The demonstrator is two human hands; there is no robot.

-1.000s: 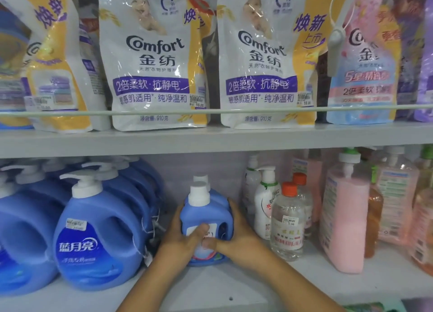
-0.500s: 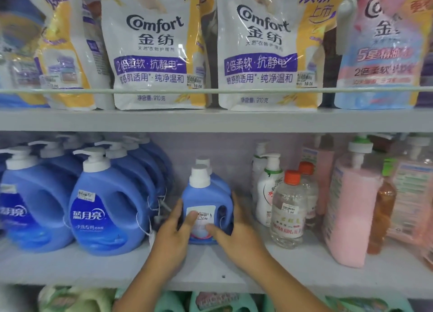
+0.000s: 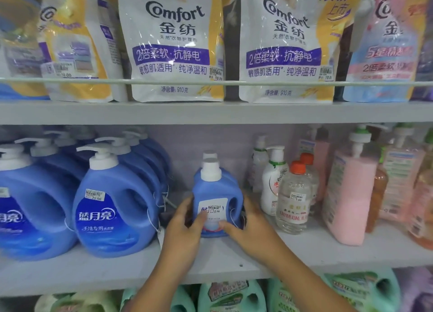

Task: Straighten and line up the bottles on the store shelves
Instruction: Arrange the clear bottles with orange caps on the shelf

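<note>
While our left hand (image 3: 185,227) and right hand (image 3: 248,225) clasp the small blue bottle (image 3: 216,194), it faces front. Neighbouring bottles (image 3: 294,199) look unsorted.

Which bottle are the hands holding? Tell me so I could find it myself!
Look at the middle shelf, in the gap between the big blue pump jugs and the clear orange-capped bottle. There stands the small blue bottle, gripped by the left hand and right hand. Unlike its blue neighbours, it is small and has a plain white cap, no pump.
</note>
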